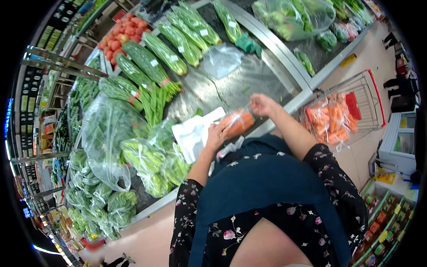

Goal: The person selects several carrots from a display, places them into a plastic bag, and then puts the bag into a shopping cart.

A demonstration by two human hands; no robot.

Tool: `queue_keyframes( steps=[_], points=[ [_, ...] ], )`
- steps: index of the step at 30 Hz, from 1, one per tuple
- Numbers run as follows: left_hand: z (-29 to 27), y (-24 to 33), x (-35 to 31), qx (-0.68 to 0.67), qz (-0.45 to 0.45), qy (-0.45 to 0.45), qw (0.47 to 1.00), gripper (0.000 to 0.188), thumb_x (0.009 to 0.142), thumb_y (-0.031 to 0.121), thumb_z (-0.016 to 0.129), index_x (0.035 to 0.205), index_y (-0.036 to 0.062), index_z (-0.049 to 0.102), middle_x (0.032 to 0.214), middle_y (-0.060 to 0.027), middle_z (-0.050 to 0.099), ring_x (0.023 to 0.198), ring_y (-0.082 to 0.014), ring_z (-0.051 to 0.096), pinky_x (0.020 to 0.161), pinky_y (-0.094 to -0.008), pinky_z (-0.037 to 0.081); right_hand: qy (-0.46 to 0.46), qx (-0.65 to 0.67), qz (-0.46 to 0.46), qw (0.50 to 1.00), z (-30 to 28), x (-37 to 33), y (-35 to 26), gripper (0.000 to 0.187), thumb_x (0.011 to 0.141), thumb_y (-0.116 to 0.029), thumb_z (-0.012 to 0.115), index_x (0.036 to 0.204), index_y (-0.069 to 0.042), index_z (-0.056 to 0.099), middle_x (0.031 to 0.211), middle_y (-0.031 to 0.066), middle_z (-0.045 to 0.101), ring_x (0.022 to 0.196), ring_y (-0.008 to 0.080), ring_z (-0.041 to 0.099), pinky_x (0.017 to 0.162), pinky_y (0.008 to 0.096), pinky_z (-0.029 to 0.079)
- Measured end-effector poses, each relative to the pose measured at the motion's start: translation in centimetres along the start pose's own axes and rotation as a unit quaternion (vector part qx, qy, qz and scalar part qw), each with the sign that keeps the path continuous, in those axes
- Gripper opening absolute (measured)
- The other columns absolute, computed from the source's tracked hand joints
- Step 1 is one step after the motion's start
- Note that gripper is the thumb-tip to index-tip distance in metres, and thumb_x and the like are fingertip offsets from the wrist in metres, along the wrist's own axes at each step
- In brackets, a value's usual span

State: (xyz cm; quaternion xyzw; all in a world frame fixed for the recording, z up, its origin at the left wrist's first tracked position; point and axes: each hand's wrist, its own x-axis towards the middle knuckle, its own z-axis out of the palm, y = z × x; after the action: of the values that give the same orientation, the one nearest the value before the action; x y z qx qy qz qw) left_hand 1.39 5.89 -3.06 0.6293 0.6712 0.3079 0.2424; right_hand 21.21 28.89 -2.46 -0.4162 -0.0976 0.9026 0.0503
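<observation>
A clear plastic bag of carrots lies near the front edge of the metal display counter, just before my body. My left hand rests over the bag's left end, its fingers bent against it. Under and beside that hand is a stack of flat white plastic bags. My right hand is raised just beyond the right end of the carrots, its fingers curled together; whatever they hold, if anything, is too small to make out.
Wrapped leafy bunches line the counter's back, with tomatoes at the far left. Bagged greens pile up on the left. A shopping cart with bagged carrots stands at the right. A clear bag lies on the counter.
</observation>
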Motion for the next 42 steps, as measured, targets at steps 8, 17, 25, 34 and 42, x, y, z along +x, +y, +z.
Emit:
queue_keyframes(
  steps=[8, 17, 25, 34, 42],
  points=[
    [-1.2, 1.4, -3.1, 0.184, 0.128, -0.007, 0.975, 0.019, 0.077, 0.027, 0.063, 0.087, 0.0117, 0.056, 0.093, 0.0004, 0.056, 0.094, -0.0222, 0.048, 0.090, -0.0383, 0.033, 0.097, 0.359, 0.008, 0.928, 0.4, 0.1, 0.5, 0.026, 0.085, -0.014, 0.046, 0.099, 0.008, 0.047, 0.086, 0.0136, 0.057, 0.062, 0.0160, 0.055, 0.045, 0.0217, 0.039],
    [-1.8, 4.1, 0.2, -0.668, -0.202, 0.100, 0.709, 0.040, 0.095, 0.037, 0.041, 0.111, 0.0039, 0.056, 0.103, -0.0096, 0.060, 0.098, -0.0214, 0.057, 0.091, -0.0328, 0.041, -0.094, -0.247, -0.038, 0.964, 6.5, -5.4, 4.0, 0.035, 0.086, -0.011, 0.052, 0.119, -0.001, 0.051, 0.079, 0.0084, 0.065, 0.051, 0.0081, 0.055, 0.041, 0.0199, 0.041],
    [-1.6, 6.6, 2.4, -0.595, -0.241, -0.001, 0.767, 0.055, 0.096, 0.047, 0.035, 0.136, 0.0101, 0.039, 0.115, -0.0051, 0.055, 0.100, -0.0167, 0.050, 0.091, -0.0318, 0.038, -0.019, -0.492, -0.090, 0.866, 7.2, -2.9, 5.1, 0.014, 0.078, -0.015, 0.057, 0.084, -0.004, 0.062, 0.065, 0.0039, 0.058, 0.050, 0.0091, 0.051, 0.041, 0.0227, 0.038],
    [-1.3, 3.8, -4.3, 0.159, 0.025, 0.005, 0.987, 0.016, 0.080, 0.023, 0.061, 0.091, 0.0114, 0.056, 0.102, 0.0005, 0.057, 0.096, -0.0248, 0.047, 0.092, -0.0418, 0.032, 0.082, 0.056, 0.106, 0.989, 3.8, 1.3, -0.3, 0.029, 0.083, -0.020, 0.052, 0.097, 0.006, 0.052, 0.083, 0.0100, 0.059, 0.063, 0.0159, 0.054, 0.049, 0.0241, 0.038],
    [-0.9, 4.7, -6.2, 0.061, -0.108, 0.157, 0.980, 0.042, 0.075, 0.010, 0.064, 0.115, 0.0063, 0.051, 0.117, -0.0126, 0.052, 0.110, -0.0325, 0.043, 0.098, -0.0407, 0.030, 0.018, -0.248, -0.056, 0.967, 3.1, -0.3, 1.2, 0.021, 0.086, -0.023, 0.054, 0.082, -0.003, 0.059, 0.078, 0.0073, 0.062, 0.064, 0.0138, 0.056, 0.052, 0.0260, 0.043]
  ],
)
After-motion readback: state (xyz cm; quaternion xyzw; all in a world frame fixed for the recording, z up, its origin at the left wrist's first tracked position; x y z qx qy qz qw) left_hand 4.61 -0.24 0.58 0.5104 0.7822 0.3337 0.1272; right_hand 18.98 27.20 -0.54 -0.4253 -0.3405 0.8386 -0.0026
